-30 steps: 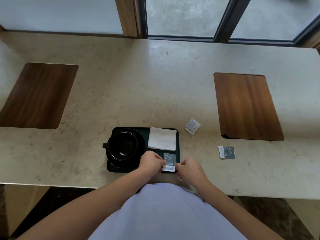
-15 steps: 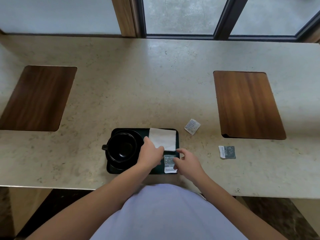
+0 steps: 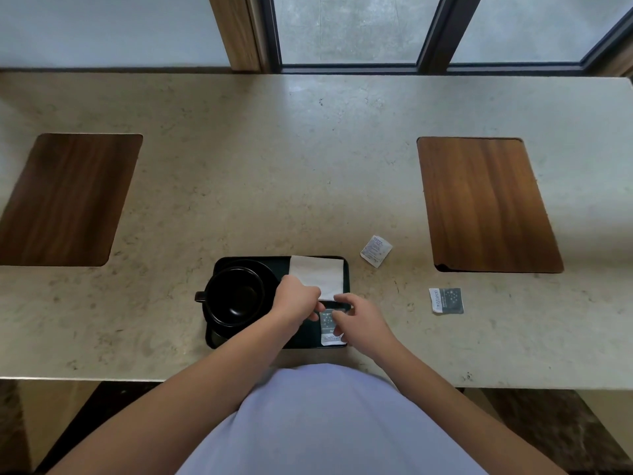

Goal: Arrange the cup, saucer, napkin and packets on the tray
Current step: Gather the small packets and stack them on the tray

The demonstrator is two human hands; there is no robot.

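Observation:
A dark tray (image 3: 219,339) lies at the table's near edge. On its left half a black cup (image 3: 236,296) stands on a black saucer (image 3: 267,272), handle to the left. A white napkin (image 3: 317,274) covers the tray's far right corner. A grey packet (image 3: 330,332) lies on the tray's near right. My left hand (image 3: 296,299) rests over the napkin's near left corner, fingers curled on its edge. My right hand (image 3: 356,317) pinches the packet's far end between thumb and finger. Off the tray lie a white packet (image 3: 376,250) and a grey packet (image 3: 446,300).
The stone table (image 3: 308,166) has a wooden inlay at the left (image 3: 65,200) and one at the right (image 3: 483,204). A window frame (image 3: 346,66) runs along the far edge. The table's near edge lies just behind the tray.
Both hands moved from the packet's near end up to the gap between napkin and packet. The left hand went onto the napkin's near edge. The packet stays on the tray.

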